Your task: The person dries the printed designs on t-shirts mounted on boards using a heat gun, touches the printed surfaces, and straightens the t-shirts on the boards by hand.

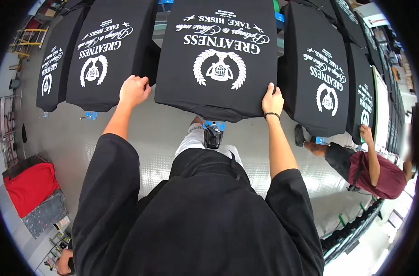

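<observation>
A black shirt (172,83) with white upside-down lettering and a wreath emblem is stretched over a board at top centre. My right hand (272,100) grips its right edge near the lower corner. Left of this shirt, my left hand (135,90) is closed, its fingers curled over the side of the neighbouring black shirt (115,87); what they hold, if anything, is hidden. Below the centre shirt's hem, a blue and black clamp (213,133) shows on the board's support.
More printed black shirts on boards stand left (57,92) and right (306,92). At right, another person in a maroon shirt (386,177) touches the far right shirt. Red cloth (32,186) lies at left. Another person's arm (63,262) shows at bottom left.
</observation>
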The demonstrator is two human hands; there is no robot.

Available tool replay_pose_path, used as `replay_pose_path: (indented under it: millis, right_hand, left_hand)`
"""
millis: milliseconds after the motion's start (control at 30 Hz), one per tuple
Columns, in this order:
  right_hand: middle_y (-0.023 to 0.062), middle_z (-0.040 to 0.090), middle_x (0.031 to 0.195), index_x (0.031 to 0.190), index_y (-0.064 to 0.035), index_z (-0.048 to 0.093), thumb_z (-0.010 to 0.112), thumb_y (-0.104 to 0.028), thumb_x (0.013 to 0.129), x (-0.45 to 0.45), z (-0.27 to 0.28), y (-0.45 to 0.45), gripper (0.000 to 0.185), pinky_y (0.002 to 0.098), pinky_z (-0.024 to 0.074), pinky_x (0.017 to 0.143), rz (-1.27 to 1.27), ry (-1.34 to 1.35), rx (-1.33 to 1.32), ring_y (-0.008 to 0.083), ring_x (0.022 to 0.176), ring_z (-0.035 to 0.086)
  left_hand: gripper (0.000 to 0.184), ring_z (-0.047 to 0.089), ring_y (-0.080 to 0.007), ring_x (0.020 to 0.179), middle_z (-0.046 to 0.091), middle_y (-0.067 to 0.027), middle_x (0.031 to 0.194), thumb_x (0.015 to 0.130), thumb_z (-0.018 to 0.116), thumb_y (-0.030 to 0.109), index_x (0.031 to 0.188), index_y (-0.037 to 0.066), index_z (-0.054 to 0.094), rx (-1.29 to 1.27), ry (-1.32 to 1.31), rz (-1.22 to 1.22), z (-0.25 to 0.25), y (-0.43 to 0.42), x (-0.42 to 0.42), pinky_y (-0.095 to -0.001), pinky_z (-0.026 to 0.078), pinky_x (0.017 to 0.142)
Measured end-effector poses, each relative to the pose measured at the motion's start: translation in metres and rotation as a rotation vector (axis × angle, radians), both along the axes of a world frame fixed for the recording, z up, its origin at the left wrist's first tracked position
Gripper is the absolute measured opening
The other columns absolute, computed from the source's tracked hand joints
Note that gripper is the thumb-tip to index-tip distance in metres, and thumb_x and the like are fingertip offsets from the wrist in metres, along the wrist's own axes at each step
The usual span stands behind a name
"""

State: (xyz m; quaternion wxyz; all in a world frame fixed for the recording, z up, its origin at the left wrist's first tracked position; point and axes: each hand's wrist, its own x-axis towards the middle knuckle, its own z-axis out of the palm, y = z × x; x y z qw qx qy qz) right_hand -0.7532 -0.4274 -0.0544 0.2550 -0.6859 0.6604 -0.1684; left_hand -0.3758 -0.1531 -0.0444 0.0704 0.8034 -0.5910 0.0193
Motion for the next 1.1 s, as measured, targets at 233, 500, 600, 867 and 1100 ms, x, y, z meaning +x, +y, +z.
replay_pose_path:
  millis: [233, 500, 600, 867, 1100]
  right_hand:
    - [0.0300, 0.067, 0.101, 0.113, -0.0015, 0.063, 0.043, -0.051, 0.098, -0.002, -0.007, -0.003, 0.056, 0.0529, 0.0503, 0.086, 0.008, 0.020, -0.027, 0.0482, 0.098, 0.064]
    - [0.0284, 0.066, 0.107, 0.106, -0.0018, 0.064, 0.043, -0.053, 0.096, 0.000, 0.019, 0.001, 0.056, 0.0535, 0.0471, 0.091, -0.044, -0.031, 0.142, 0.0480, 0.106, 0.060]
    - [0.0232, 0.064, 0.118, 0.123, -0.0022, 0.061, 0.055, -0.035, 0.096, -0.018, -0.003, 0.017, 0.043, 0.0438, 0.0464, 0.098, 0.008, -0.346, -0.230, 0.0415, 0.113, 0.059]
    - [0.0238, 0.066, 0.106, 0.108, -0.0023, 0.065, 0.049, -0.028, 0.098, -0.181, -0.084, 0.277, 0.032, 0.0464, 0.0516, 0.086, -0.189, 0.140, 0.362, 0.0409, 0.101, 0.064]
    - [0.0261, 0.053, 0.136, 0.141, -0.0061, 0.049, 0.035, -0.056, 0.098, -0.181, -0.282, 0.550, 0.068, 0.0423, 0.0401, 0.106, 0.225, -0.092, 1.106, 0.0371, 0.129, 0.050]
  left_hand:
    - [0.010, 0.060, -0.0304, 0.067, 0.062, -0.0117, 0.065, 0.078, 0.064, 0.014, 0.073, 0.007, 0.061, -0.027, -0.022, -0.048, -0.002, -0.001, 0.002, -0.0405, 0.050, 0.071]
    - [0.011, 0.060, -0.0327, 0.073, 0.062, -0.0114, 0.070, 0.080, 0.064, 0.016, 0.076, 0.007, 0.060, 0.014, -0.042, -0.101, -0.003, -0.005, 0.002, -0.0443, 0.049, 0.069]
    - [0.010, 0.059, -0.0320, 0.071, 0.062, -0.0096, 0.069, 0.080, 0.065, 0.017, 0.076, 0.008, 0.062, 0.024, -0.048, -0.104, 0.001, -0.004, -0.005, -0.0446, 0.049, 0.067]
    - [0.009, 0.061, -0.0295, 0.071, 0.065, -0.0067, 0.069, 0.080, 0.067, 0.017, 0.080, 0.009, 0.066, 0.080, 0.021, -0.127, -0.001, -0.001, 0.005, -0.0419, 0.050, 0.069]
    - [0.016, 0.065, -0.0156, 0.070, 0.070, -0.0069, 0.079, 0.083, 0.069, 0.013, 0.097, 0.005, 0.070, 0.052, 0.543, -0.115, 0.014, -0.002, 0.021, -0.0300, 0.052, 0.071]
